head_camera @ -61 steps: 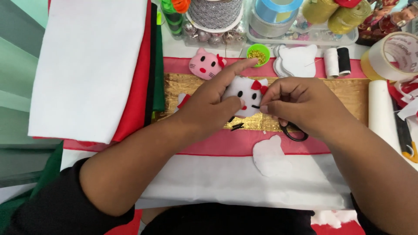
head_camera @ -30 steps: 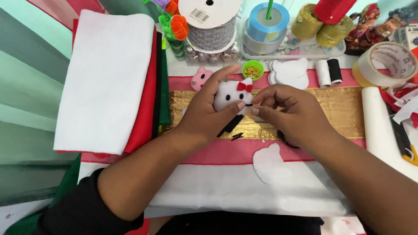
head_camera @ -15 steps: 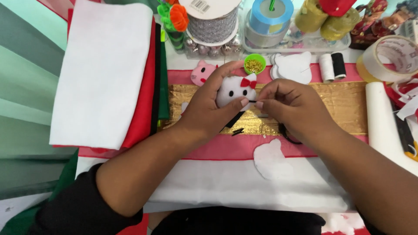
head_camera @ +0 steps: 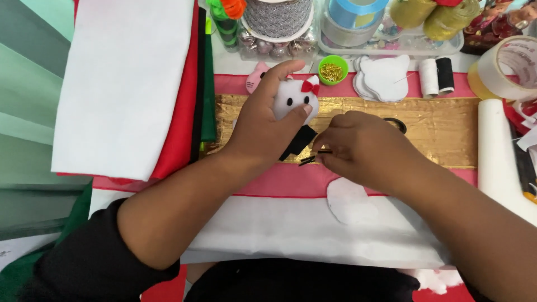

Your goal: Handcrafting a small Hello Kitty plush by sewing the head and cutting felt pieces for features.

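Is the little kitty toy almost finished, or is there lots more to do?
Partly done. The white cat face already has black eyes and a red bow, and looks stuffed. The left hand holds it up, while the right hand pinches small black pieces just below it. Still waiting: a stack of blank white cat shapes and one loose white cutout. A pink cat face sits behind.

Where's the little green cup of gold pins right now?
In the head view, the green cup sits top centre, between the white cat head in the left hand and the stack of white felt cat shapes.
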